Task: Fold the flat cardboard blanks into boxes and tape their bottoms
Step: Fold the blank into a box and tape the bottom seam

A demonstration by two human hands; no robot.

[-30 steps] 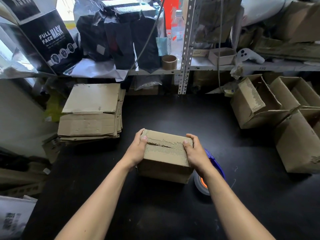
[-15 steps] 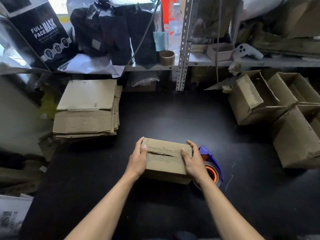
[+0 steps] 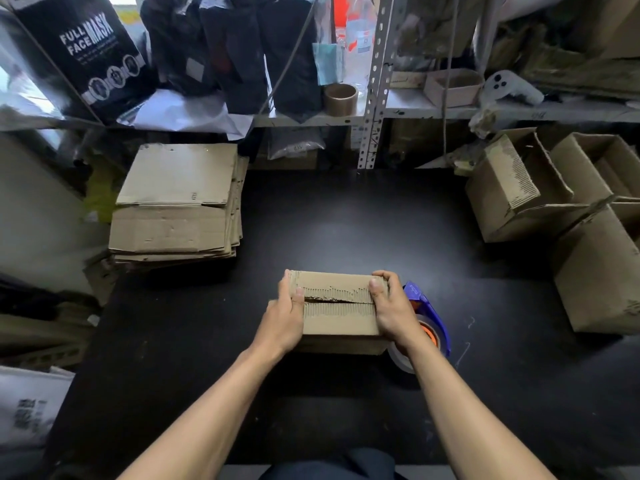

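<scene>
A small folded cardboard box [image 3: 337,311] stands on the black table [image 3: 346,230], its two flaps closed on top with a ragged seam between them. My left hand [image 3: 284,315] grips its left end, thumb lying on the seam. My right hand [image 3: 393,306] grips the right end, thumb on the top flap. Just right of the box lies a blue tape dispenser [image 3: 427,318] with an orange core, partly hidden by my right wrist. A stack of flat cardboard blanks [image 3: 176,202] lies at the table's far left.
Several folded open boxes [image 3: 519,188] crowd the table's right side. A metal shelf [image 3: 408,112] behind carries black bags, a tape roll [image 3: 340,98], a small box and a white controller. Bags and cardboard lie on the left beside the table.
The box and both hands now sit squarer to me, the top flaps pressed flatter. The view has tilted down a little, showing more of the tape dispenser.
</scene>
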